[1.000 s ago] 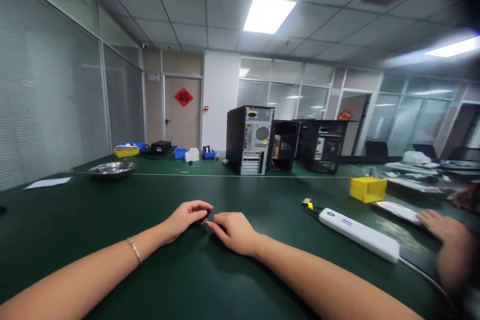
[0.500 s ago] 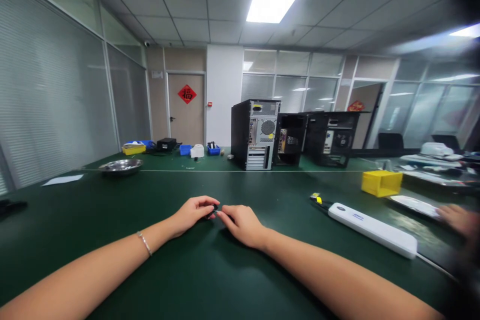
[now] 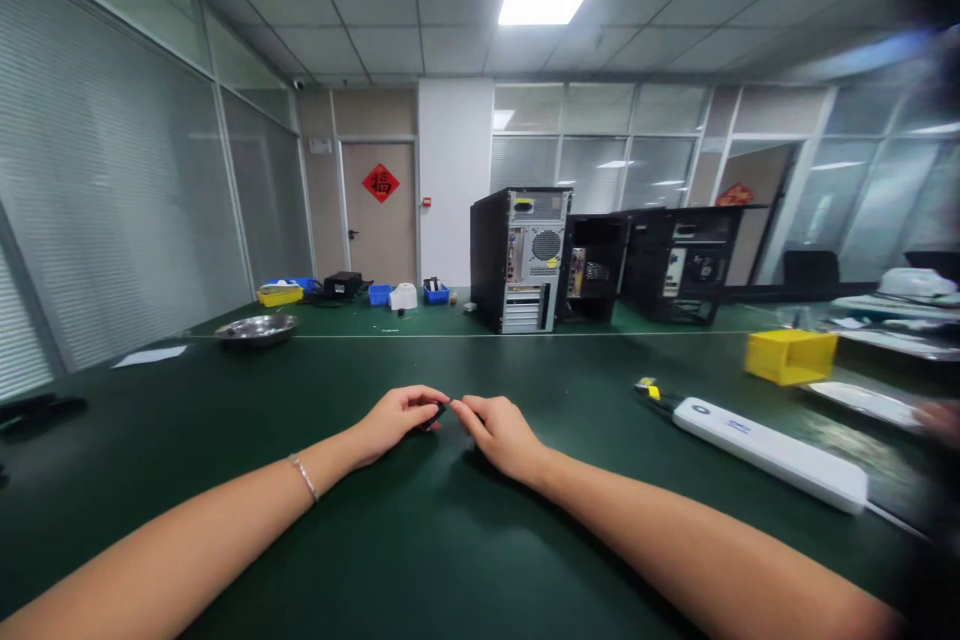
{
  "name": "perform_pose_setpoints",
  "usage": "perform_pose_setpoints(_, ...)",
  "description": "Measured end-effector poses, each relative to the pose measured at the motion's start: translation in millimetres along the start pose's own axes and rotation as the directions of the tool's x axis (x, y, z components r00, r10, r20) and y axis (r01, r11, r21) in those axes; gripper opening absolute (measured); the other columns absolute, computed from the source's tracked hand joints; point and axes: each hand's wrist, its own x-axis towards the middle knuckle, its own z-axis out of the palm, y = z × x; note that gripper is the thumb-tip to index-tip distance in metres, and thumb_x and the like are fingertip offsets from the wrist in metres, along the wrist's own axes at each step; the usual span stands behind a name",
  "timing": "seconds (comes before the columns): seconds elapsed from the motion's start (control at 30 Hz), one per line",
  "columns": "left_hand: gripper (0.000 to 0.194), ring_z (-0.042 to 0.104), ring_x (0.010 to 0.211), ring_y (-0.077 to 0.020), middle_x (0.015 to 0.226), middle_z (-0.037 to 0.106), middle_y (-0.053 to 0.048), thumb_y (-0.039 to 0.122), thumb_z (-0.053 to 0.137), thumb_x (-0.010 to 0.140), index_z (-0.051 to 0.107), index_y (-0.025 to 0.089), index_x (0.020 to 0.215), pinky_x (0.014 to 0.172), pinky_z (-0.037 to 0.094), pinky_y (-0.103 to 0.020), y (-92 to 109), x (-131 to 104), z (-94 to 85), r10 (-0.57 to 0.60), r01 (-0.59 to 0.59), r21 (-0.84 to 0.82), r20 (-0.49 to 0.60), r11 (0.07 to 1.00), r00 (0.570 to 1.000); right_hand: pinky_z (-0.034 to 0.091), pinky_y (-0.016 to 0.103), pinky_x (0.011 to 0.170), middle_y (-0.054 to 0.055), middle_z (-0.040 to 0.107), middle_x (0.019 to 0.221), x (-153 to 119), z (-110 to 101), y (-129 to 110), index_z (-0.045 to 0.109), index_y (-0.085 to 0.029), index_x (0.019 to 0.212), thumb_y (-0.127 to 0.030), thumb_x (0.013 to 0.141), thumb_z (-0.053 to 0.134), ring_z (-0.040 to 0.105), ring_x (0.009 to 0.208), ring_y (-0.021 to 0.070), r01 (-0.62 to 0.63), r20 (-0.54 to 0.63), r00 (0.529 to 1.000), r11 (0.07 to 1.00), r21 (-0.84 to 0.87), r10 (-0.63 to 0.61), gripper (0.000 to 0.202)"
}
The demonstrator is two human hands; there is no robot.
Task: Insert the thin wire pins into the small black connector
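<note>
Over the green table [image 3: 360,560], near its middle, my two hands meet almost fingertip to fingertip. My left hand [image 3: 397,423] pinches a small black object [image 3: 435,414], partly hidden by its fingers. Closed beside it is my right hand [image 3: 504,434], its thumb and index finger pressed together at the right end of the black object. Whatever lies between those right fingertips is too small to make out. A bracelet [image 3: 304,478] circles my left wrist.
Computer cases [image 3: 536,260] stand at the back. To the right lie a white power strip [image 3: 772,452], a yellow bin [image 3: 791,357] and a white tray [image 3: 862,404] near another person's blurred hand [image 3: 941,417]. A metal bowl [image 3: 259,330] and paper [image 3: 150,356] are at left.
The camera view has shifted slightly, with the table items at the right now further right. My fingertips remain together around the black object. The other person's hand shows less at the edge.
</note>
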Motion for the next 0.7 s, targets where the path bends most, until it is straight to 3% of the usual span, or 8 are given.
perform_pose_setpoints(0.27, 0.039, 0.063, 0.083, -0.0175, 0.097, 0.07, -0.006, 0.031, 0.074, 0.07, 0.067, 0.017, 0.106, 0.08, 0.046, -0.031, 0.4, -1.6, -0.5, 0.043, -0.043, -0.026, -0.004, 0.999, 0.999, 0.029, 0.021, 0.058, 0.0, 0.063, 0.067, -1.0, -1.3, -5.5, 0.059, -0.02, 0.071, -0.039, 0.098, 0.031, 0.054, 0.062, 0.0116, 0.005, 0.014, 1.0, 0.991, -0.136, -0.003, 0.044)
perform_pose_setpoints(0.43, 0.043, 0.061, 0.097, -0.0219, 0.11, 0.068, -0.01, 0.032, 0.075, 0.07, 0.067, 0.016, 0.109, 0.088, 0.045, -0.034, 0.8, -3.1, -0.1, 0.093, -0.092, 0.066, -0.005, 0.994, 0.996, 0.032, 0.021, 0.061, 0.0, 0.066, 0.077, 0.0, -0.1, -4.5, 0.059, -0.021, 0.082, -0.032, 0.096, 0.039, 0.057, 0.07, 0.0128, -0.021, -0.035, 0.999, 0.988, -0.151, 0.016, 0.027)
perform_pose_setpoints(0.7, 0.033, 0.063, 0.09, -0.0201, 0.096, 0.069, -0.007, 0.032, 0.078, 0.067, 0.067, 0.015, 0.093, 0.085, 0.046, -0.033, -2.7, -1.5, 2.3, 0.147, -0.147, 0.008, -0.059, 0.989, 0.987, 0.037, 0.022, 0.069, 0.001, 0.066, 0.086, 0.1, -0.1, -2.3, 0.062, -0.022, 0.089, -0.027, 0.093, 0.043, 0.059, 0.08, 0.0144, 0.01, -0.035, 0.999, 0.993, -0.114, -0.014, 0.02)
